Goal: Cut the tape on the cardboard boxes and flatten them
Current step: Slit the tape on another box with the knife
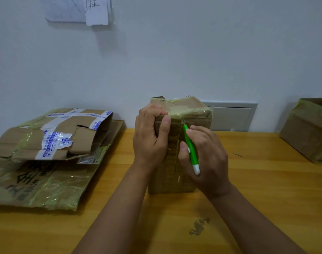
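A small taped cardboard box stands upright in the middle of the wooden table. My left hand grips its upper left edge, thumb on the near face. My right hand holds a green and white cutter with its tip against the tape seam running down the near face, close to the top. The lower part of the box is partly hidden behind both hands.
A pile of flattened boxes with yellowish and blue-printed white tape lies at the left. Another taped box sits at the right edge. Behind is a white wall with papers and a wall panel.
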Available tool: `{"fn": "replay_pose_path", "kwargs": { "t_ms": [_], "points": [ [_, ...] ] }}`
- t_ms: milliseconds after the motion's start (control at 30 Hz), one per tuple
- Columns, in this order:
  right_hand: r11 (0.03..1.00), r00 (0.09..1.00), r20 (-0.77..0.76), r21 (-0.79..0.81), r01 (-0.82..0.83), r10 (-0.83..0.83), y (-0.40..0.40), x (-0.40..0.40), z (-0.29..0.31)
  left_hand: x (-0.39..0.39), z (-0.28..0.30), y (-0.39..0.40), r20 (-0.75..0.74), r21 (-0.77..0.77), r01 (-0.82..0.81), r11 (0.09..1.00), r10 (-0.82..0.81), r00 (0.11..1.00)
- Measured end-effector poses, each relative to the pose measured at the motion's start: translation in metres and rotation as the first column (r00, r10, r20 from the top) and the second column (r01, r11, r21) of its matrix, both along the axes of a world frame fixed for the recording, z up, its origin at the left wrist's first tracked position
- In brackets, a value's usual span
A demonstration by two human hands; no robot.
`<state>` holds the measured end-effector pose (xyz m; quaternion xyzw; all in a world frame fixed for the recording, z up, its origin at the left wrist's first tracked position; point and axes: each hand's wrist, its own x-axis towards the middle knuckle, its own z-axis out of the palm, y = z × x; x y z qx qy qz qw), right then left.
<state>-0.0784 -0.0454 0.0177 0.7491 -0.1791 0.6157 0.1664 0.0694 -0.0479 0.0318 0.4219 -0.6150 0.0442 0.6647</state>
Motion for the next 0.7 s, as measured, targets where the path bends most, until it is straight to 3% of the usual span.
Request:
{"fn": "replay_pose_path", "kwargs": {
  "t_ms": [467,700],
  "points": [
    [0.999,0.998,0.044,0.031,0.036,-0.038,0.0057,0.0068,0.0040,-0.0005,-0.0021,-0.0026,0.011,-0.025,-0.005,1.000,0.005,1.000],
    [0.997,0.997,-0.027,-0.003,0.075,-0.075,0.0044,0.0025,-0.0018,-0.0015,-0.0023,-0.0040,0.012,-0.015,-0.006,1.000,0.006,1.000]
  ]
}}
